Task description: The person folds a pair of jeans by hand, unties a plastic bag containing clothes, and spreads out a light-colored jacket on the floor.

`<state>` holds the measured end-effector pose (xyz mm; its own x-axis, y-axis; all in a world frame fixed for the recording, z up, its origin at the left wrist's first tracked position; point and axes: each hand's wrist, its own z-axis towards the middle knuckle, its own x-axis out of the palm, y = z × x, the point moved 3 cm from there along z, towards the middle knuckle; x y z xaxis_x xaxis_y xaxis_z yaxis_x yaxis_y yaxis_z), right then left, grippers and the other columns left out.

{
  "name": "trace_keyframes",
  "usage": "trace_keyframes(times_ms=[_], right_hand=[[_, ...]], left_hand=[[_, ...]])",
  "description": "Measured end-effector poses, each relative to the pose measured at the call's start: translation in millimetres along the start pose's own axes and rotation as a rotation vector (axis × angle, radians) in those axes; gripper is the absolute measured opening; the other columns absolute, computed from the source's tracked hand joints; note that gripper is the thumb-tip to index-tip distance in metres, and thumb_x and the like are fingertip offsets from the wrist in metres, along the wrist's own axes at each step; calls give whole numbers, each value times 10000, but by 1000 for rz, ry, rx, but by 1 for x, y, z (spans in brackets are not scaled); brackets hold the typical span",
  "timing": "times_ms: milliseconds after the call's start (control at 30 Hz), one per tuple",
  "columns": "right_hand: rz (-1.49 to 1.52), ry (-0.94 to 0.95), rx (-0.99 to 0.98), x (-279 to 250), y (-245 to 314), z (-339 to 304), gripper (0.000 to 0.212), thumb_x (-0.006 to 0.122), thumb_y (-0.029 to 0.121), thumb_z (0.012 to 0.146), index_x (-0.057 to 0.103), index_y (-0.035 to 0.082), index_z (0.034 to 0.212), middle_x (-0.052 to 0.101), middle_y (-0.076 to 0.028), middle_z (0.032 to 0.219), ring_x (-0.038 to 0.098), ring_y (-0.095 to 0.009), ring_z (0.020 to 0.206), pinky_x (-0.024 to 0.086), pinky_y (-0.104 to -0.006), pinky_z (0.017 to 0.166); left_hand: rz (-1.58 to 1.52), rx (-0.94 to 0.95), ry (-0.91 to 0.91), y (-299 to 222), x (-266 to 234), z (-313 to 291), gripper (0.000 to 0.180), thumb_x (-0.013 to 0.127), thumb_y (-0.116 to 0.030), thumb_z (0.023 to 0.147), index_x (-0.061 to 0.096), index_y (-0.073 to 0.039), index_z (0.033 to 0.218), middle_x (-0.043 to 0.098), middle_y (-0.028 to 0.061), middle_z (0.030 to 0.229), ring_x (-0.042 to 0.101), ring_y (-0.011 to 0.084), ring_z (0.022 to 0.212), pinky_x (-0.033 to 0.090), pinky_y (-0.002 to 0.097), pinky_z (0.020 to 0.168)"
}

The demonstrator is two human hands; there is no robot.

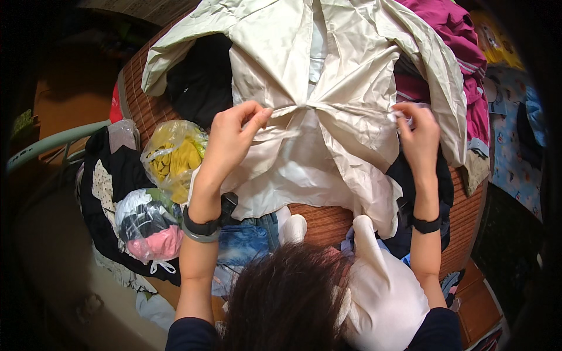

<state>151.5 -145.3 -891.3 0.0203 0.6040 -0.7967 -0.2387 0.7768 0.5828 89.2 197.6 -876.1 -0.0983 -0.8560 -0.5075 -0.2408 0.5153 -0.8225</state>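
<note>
Left fingers: thumb and forefinger of the left hand [231,140] pinched shut on a fold of the cream, crinkled, shiny fabric garment [328,88], near its gathered middle.
Right fingers: the right hand [418,137] curled closed on the garment's right edge (fingertips partly buried in cloth).
Garment: spread open across the brown woven bamboo mat [319,219], collar end away from the person.
Wrists: a dark band on each.
Left side: a clear plastic bag of yellow cloth [172,155], and below it a knotted bag of pink and dark cloth [149,228].
Near edge: blue denim jeans [249,237].
Far right: a magenta garment [453,29].
</note>
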Motion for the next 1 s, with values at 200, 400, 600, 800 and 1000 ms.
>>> trace_keyframes(times_ms=[200, 400, 600, 800, 1000], right_hand=[[1060, -65, 476, -28, -24, 10, 305, 422, 34, 986, 593, -43, 1227, 657, -81, 1074, 622, -122, 868, 496, -222, 776], [733, 491, 398, -56, -51, -6, 309, 443, 142, 964, 677, -24, 1079, 692, -71, 879, 516, -40, 588, 329, -179, 512], [167, 785, 149, -19, 2, -27, 371, 766, 212, 798, 697, -26, 1074, 723, -177, 998, 687, -263, 888, 528, -347, 801], [412, 351, 125, 54, 45, 4, 395, 721, 217, 862, 637, 5, 1185, 715, -142, 1004, 691, -231, 887, 536, -337, 790], [122, 422, 135, 125, 22, -5, 387, 638, 205, 856, 623, 64, 1216, 695, -161, 1028, 665, -363, 928, 512, -449, 833]], left_hand=[[-19, 7, -5, 5, -4, -2, 285, 598, -216, 995, 588, -4, 805, 495, -52, 669, 393, 24, 614, 305, 215, 531], [-100, -18, -1, 3, 3, -3, 319, 592, -237, 991, 578, 18, 800, 547, 32, 637, 495, 89, 612, 409, 262, 583], [-50, 97, 68, 3, 27, -5, 225, 599, -161, 980, 635, 41, 887, 616, 42, 744, 582, 84, 738, 447, 233, 654], [82, 104, 47, 4, 47, -5, 157, 616, -130, 956, 635, 25, 940, 640, 86, 773, 629, 127, 699, 495, 270, 624], [343, 334, 10, 26, 78, 20, 314, 680, -220, 887, 608, -24, 1122, 569, 145, 1246, 526, 334, 1164, 457, 420, 927]])
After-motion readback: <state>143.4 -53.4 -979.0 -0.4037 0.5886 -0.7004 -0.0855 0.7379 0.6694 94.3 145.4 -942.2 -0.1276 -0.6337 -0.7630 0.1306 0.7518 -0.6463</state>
